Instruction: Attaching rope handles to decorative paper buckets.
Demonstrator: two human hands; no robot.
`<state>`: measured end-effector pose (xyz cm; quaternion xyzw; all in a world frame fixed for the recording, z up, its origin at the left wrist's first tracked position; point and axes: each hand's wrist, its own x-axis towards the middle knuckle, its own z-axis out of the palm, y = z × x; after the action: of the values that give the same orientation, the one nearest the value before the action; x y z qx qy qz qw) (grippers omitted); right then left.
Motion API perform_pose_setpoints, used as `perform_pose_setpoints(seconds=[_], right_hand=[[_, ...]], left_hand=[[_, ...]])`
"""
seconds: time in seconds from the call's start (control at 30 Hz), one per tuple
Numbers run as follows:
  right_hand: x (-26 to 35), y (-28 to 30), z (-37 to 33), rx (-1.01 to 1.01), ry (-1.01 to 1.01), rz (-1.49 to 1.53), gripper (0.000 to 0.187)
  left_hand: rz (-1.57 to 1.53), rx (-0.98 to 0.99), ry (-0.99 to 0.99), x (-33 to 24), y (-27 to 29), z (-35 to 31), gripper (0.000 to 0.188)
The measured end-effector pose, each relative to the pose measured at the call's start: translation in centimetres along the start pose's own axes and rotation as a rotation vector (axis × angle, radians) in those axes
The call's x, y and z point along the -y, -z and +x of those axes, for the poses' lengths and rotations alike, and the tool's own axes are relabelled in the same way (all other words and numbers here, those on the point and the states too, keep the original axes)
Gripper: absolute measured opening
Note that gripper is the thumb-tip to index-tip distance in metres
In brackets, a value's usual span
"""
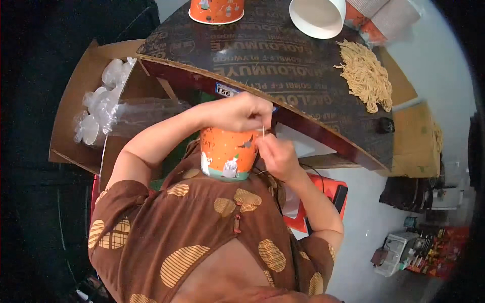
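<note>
Orange paper bucket (227, 155) with ghost and bat prints, teal band at bottom, sits against the person's front, below the near edge of the table (283, 78), roughly upright. Left hand (251, 112) bent over the bucket's top, wrist arched, knuckles up; fingertips mostly hidden, cannot tell if clamped on anything. Right hand (277, 155) at the bucket's upper right side, thumb and fingertips together, pinching a thin pale cord (263, 131); short piece of cord shows upright between the two hands. Hands close together. Inside of bucket hidden by left hand and forearm.

Table: dark printed plywood top, curved by the lens. On it, loose heap of beige cords (366, 76) near the right end. White paper bucket (317, 19) at far edge, tipped, open mouth toward the person. Second orange bucket (216, 9) left of it, white edge toward the person, cut by the frame. Stacked buckets (381, 22) in clear plastic, upper right, beyond the cords.

Left of the person: open cardboard carton (70, 113) with white round pieces (91, 129) in clear plastic. Carton (417, 144) beside the table's right end. Red stool (333, 189) below the table, by right forearm.
</note>
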<state>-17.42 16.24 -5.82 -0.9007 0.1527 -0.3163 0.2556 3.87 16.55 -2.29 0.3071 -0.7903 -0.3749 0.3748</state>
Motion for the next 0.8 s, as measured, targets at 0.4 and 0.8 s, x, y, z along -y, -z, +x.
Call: perform_pose_setpoints(seconds=[0.4,0.8], right_hand=[[0.6,-0.6,0.3,0.036,-0.441,-0.065,0.044],[-1.6,-0.6,1.9,0.019,-0.504,0.103,0.021]], left_hand=[[0.265,-0.110,-0.062,-1.2,-0.6,0.9,0.008],[0.385,-0.430,0.337,0.2,0.2,0.0,0.006]])
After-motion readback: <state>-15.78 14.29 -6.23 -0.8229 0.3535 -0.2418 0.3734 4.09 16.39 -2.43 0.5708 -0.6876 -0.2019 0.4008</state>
